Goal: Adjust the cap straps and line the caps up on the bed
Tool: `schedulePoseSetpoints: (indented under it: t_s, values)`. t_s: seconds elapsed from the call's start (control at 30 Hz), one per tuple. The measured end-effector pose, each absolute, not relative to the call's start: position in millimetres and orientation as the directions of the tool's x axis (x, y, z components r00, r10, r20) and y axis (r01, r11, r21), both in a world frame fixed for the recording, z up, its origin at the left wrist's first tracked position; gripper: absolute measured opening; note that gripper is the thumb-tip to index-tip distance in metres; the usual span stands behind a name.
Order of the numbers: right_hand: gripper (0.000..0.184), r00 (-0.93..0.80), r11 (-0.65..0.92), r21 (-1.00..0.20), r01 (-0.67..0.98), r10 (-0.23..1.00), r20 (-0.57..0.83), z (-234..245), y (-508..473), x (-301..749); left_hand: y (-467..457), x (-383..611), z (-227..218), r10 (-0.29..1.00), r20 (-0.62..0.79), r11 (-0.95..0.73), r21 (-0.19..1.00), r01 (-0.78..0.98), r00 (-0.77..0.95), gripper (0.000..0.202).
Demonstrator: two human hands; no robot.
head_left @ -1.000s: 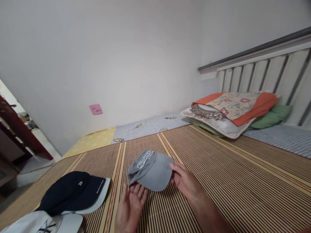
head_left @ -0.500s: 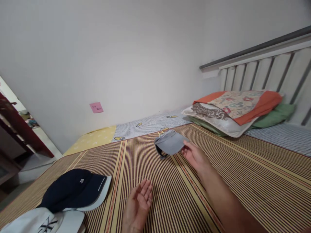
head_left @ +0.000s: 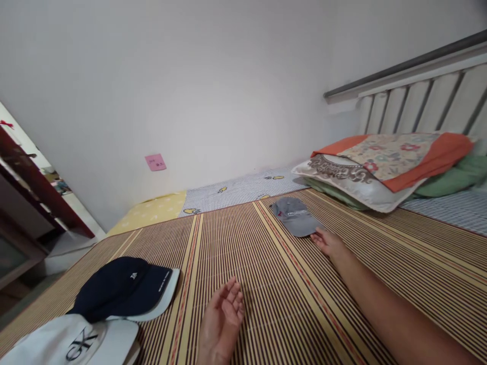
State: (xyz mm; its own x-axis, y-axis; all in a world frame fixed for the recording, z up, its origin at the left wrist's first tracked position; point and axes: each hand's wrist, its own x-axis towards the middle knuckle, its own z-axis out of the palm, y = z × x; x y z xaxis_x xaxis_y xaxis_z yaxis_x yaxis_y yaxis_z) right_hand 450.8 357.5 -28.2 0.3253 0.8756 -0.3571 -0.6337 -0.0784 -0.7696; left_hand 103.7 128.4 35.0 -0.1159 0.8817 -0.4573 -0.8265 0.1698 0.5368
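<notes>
A grey baseball cap (head_left: 293, 215) with small lettering on its front rests on the striped mat (head_left: 258, 268), its brim toward me. My right hand (head_left: 327, 242) pinches the edge of that brim, thumb on top. Palm up and fingers loosely curled, my left hand (head_left: 223, 317) lies over the mat with nothing in it. To its left is a navy baseball cap (head_left: 117, 289) with a pale brim edge showing under it. A white cap (head_left: 64, 339) with black letters sits in front of the navy one, partly cut off by the frame.
Stacked pillows (head_left: 365, 172) with an orange floral cover lie at the right, by a white slatted headboard (head_left: 422, 101). A pink note (head_left: 155, 162) is stuck to the wall behind the bed. A dark red door (head_left: 41, 187) stands at the far left.
My right hand has moved the grey cap right and lowered it onto the mat, with its front now showing. The left hand keeps nearly the same pose. The view has shifted slightly.
</notes>
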Motion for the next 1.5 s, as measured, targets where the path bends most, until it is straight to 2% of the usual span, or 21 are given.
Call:
schedulePoseSetpoints:
  t_s: [0.17, 0.63, 1.13, 1.5]
  values:
    - [0.022, 0.358, -0.071, -0.778, -0.624, 0.859, -0.365, -49.1, 361.7, 461.1, 130.2, 102.5, 32.5, 0.881, -0.463, 0.185, 0.528, -0.829, -0.099, 0.021]
    - [0.02, 0.449, 0.034, -0.771, -0.635, 0.829, -0.333, -59.6, 354.4, 461.0, 130.8, 98.6, 27.5, 0.877, -0.472, 0.193, 0.511, -0.837, -0.086, 0.018]
    - [0.015, 0.398, 0.063, -0.742, -0.667, 0.872, -0.284, -60.3, 345.8, 466.9, 132.0, 95.7, 23.7, 0.87, -0.486, 0.192, 0.498, -0.846, -0.088, 0.019]
    - [0.012, 0.416, 0.08, -0.735, -0.673, 0.863, -0.287, -64.3, 349.2, 465.9, 129.8, 102.4, 25.4, 0.842, -0.506, 0.154, 0.559, -0.815, -0.187, 0.016]
